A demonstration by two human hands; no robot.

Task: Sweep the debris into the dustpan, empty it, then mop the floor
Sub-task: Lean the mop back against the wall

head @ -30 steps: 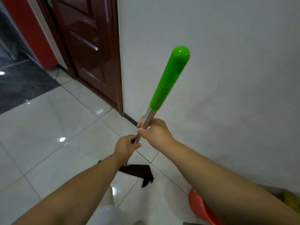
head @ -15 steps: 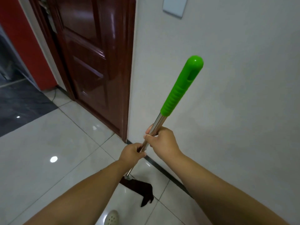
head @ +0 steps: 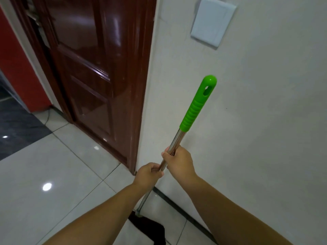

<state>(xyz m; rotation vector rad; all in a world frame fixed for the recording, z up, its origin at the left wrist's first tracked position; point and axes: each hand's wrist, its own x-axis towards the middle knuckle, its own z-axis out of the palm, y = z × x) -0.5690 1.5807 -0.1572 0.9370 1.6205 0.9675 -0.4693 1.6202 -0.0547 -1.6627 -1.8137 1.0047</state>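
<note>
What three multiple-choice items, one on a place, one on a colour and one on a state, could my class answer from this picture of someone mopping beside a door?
1. Where does the dark mop head lie?
A. on the white tiled floor near the wall
B. on the door sill
C. on the dark floor

2. What colour is the plastic grip at the top of the pole?
A. red
B. green
C. blue

3. How do the hands hold the metal pole?
A. only the right grips it
B. neither touches it
C. both grip it, the left hand below the right hand

Answers: 1 A, it lies on pale tiles by the skirting. 2 B, it is bright green. 3 C, both sets of fingers curl round the pole.
</note>
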